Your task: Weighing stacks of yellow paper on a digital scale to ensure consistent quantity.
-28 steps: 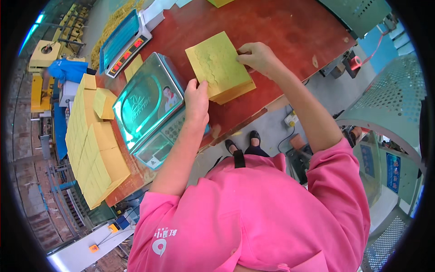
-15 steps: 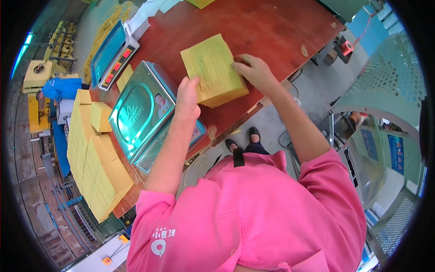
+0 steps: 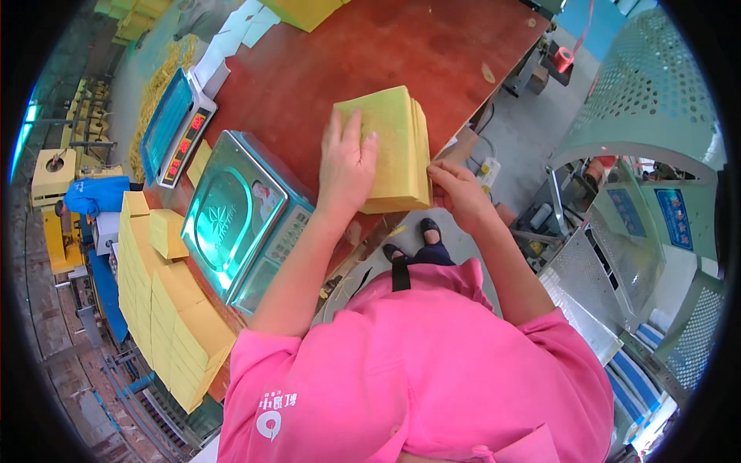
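The table [image 3: 309,69] carries, largest first, yellow stacks [image 3: 166,309] along its left edge, a steel scale [image 3: 239,216], and a second scale [image 3: 177,123] behind it. Both scale pans are bare; no bin or box with contents is visible.

The working stack [image 3: 397,147] lies at the near table edge, right of the steel scale. Judged from this, many stacks are already piled at the left, and this one is not yet among them.

The left hand [image 3: 346,166] lies flat on top, fingers spread. The right hand [image 3: 459,193] pinches its near right corner.
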{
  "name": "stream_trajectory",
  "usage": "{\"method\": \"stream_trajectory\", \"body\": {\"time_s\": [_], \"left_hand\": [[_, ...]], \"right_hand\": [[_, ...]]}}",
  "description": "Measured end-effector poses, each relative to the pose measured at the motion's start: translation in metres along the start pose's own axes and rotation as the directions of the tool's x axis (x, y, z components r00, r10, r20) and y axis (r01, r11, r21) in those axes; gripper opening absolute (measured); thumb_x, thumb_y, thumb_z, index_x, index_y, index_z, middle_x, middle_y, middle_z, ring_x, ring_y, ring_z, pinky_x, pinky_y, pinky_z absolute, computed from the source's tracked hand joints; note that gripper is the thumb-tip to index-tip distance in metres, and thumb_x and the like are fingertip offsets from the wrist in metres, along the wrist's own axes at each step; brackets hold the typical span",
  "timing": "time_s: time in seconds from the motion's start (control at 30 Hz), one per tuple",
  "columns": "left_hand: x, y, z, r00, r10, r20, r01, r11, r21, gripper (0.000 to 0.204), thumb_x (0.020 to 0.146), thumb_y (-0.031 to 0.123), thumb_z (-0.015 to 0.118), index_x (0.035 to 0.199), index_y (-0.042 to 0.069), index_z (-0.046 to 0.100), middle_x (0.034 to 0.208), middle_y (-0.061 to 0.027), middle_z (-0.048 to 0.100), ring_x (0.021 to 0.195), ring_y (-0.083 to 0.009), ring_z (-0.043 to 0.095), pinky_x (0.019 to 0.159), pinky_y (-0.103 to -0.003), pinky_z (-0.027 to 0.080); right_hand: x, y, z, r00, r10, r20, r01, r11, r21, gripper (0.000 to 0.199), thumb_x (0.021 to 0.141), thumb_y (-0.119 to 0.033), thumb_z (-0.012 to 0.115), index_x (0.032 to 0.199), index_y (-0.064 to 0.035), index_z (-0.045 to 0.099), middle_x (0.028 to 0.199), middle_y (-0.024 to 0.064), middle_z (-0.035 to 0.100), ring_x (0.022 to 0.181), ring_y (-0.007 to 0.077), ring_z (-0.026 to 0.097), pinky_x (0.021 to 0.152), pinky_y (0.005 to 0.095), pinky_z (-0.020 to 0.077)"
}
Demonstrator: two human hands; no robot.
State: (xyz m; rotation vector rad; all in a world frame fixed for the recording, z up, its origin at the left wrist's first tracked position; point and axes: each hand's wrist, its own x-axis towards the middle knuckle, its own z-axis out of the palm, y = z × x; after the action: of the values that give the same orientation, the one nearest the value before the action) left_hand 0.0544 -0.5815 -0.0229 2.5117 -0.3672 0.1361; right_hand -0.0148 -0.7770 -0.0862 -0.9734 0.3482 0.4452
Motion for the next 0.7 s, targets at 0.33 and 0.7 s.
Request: {"method": "stream_trajectory", "body": {"time_s": [0.33,0.7], "left_hand": [[-0.025,-0.016,0.023,0.927,-0.375,0.025,0.081,0.136,-0.987,0.055,0.104,0.031,0.037,0.148,-0.003,0.033,0.152,-0.0205,0.035,0.14,-0.0286,0.034,0.115,-0.038,0.027],[-0.038,-0.034,0.005,0.944,-0.331,0.005,0.075,0.199,-0.977,0.058,0.107,0.038,0.027,0.151,0.0,0.027,0.154,-0.0138,0.033,0.144,-0.0225,0.028,0.118,-0.035,0.023]], "right_hand": [[0.002,-0.076,0.074,0.94,-0.274,0.202,0.338,0.684,-0.647,0.049,0.09,-0.026,0.064,0.127,0.0036,0.05,0.116,0.0163,0.064,0.108,0.0209,0.062,0.093,0.0338,0.0476],[0.024,-0.072,0.078,0.932,-0.286,0.225,0.364,0.739,-0.568,0.061,0.096,-0.029,0.06,0.144,0.0025,0.039,0.137,0.0185,0.053,0.124,0.0235,0.052,0.103,0.0338,0.0416]]}}
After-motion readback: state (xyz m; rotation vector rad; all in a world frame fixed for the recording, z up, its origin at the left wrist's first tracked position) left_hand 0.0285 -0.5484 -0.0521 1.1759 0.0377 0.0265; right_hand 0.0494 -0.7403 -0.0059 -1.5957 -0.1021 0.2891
